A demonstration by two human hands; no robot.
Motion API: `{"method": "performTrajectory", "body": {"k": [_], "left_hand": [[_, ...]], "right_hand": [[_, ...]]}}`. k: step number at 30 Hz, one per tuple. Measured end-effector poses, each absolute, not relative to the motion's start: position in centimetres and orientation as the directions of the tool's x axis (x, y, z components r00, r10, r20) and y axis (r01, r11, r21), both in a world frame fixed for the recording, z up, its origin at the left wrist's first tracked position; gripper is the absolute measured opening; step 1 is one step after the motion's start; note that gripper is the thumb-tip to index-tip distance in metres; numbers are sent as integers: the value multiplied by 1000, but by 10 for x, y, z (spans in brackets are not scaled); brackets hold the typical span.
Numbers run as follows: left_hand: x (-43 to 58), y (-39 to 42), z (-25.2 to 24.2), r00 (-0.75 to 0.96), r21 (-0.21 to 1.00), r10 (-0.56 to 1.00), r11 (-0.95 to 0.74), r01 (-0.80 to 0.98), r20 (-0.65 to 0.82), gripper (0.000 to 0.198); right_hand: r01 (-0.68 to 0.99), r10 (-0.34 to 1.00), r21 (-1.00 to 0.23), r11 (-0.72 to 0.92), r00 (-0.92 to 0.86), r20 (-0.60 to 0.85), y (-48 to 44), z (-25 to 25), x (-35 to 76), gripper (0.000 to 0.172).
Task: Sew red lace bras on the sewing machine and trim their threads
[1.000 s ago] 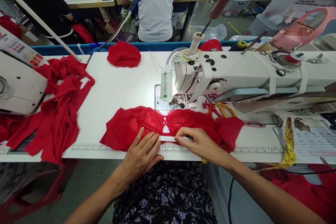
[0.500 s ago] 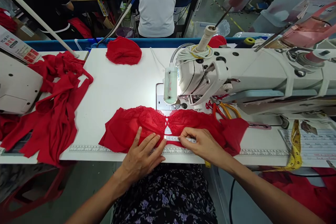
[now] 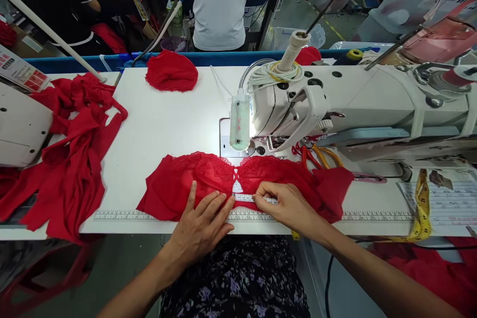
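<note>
A red lace bra (image 3: 208, 176) lies spread on the white table, below the sewing machine head. My left hand (image 3: 203, 221) rests flat on its lower left part, fingers spread, fingertips near the centre. With thumb and fingers pinched, my right hand (image 3: 281, 203) holds a white measuring tape (image 3: 244, 198) along the bra's lower band, just under the small gap between the cups. The tape's rest is hidden beneath my right hand. A ruler strip (image 3: 122, 216) printed along the table's front edge passes under the bra.
The sewing machine (image 3: 298, 104) stands behind the bra, with orange-handled scissors (image 3: 328, 155) beside it. Red fabric strips (image 3: 80, 159) heap at left; a red cup piece (image 3: 171, 70) lies at the back. A yellow tape (image 3: 421, 208) hangs at right. A person in white (image 3: 219, 5) sits ahead.
The view has shifted slightly. Both hands stay in nearly the same place on the bra and the tape.
</note>
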State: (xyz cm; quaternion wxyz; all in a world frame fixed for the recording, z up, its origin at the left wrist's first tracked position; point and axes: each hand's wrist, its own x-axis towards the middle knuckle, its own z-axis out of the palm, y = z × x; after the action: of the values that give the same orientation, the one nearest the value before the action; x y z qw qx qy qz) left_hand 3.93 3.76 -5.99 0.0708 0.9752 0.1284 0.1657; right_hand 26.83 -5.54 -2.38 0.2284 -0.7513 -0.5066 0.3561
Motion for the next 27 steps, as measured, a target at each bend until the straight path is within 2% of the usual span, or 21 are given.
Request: {"method": "performTrajectory", "body": {"k": [27], "left_hand": [[41, 36, -61, 904, 194, 295, -950, 244, 308, 51]], "right_hand": [[542, 899, -717, -438, 262, -351, -51, -23, 272, 23]]}}
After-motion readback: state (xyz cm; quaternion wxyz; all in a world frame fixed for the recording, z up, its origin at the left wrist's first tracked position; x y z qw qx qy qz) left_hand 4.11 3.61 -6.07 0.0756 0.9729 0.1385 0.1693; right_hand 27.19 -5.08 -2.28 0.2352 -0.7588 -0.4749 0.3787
